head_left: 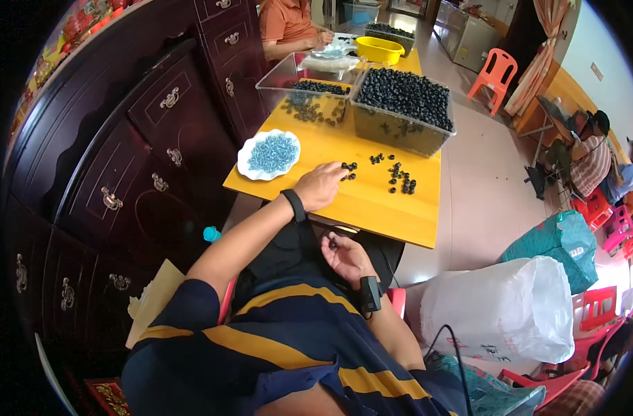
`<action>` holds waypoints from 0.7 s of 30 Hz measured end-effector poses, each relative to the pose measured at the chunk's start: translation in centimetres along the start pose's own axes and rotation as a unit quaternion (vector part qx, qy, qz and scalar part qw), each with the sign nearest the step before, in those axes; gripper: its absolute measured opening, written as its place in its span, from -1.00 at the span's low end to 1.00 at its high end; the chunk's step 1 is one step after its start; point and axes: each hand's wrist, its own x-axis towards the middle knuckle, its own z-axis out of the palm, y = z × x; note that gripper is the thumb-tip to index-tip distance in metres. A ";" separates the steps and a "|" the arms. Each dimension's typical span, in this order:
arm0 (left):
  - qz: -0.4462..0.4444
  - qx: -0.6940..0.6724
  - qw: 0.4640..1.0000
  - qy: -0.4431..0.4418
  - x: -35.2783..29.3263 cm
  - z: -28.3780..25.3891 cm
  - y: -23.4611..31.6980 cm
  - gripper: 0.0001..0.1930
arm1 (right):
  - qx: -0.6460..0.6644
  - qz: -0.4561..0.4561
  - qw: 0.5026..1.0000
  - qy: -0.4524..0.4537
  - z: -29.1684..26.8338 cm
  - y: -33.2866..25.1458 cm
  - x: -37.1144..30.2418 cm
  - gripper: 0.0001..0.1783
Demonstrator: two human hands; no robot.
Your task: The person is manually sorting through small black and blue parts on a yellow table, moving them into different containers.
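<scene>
counter: yellow, flanked by dark cabinets at left
black beads: scattered loose on it, more heaped in a clear bin
left hand: lowered beside loose beads; whether one is pinched cannot be told
right hand: held palm up, fingers half curled; contents unclear

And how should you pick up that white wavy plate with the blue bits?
Probably by the near-left rim of the white plate, coming from the left side of the yellow table. That rim is bare and sits by the table's edge; the small blue pieces look loose in the middle, so I'd keep it level.
</scene>
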 end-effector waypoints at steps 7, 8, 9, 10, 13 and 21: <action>-0.039 0.053 0.993 -0.096 0.4 1.9 -0.7 -0.40 | 0.031 -0.064 0.997 0.038 -0.7 -0.9 1.1 -0.56; -0.042 0.052 0.992 -0.104 0.4 1.8 -0.5 -0.39 | 0.050 -0.064 0.996 0.028 -0.6 -1.1 1.2 -0.51; -0.046 0.052 0.991 -0.112 0.3 1.7 -0.3 -0.38 | 0.051 -0.064 0.996 0.030 -0.6 -1.2 1.2 -0.51; -0.047 0.052 0.991 -0.113 0.1 1.7 -0.2 -0.38 | 0.058 -0.078 0.995 0.035 -0.4 -1.2 1.2 -0.51; -0.039 0.053 0.991 -0.120 -1.0 1.9 0.3 -0.37 | 0.074 -0.094 0.992 0.047 -0.1 -1.3 1.0 -0.50; 0.086 -0.009 0.993 -0.074 -6.2 2.1 6.9 -0.44 | 0.082 -0.132 0.988 0.011 -2.4 -2.0 2.5 -0.60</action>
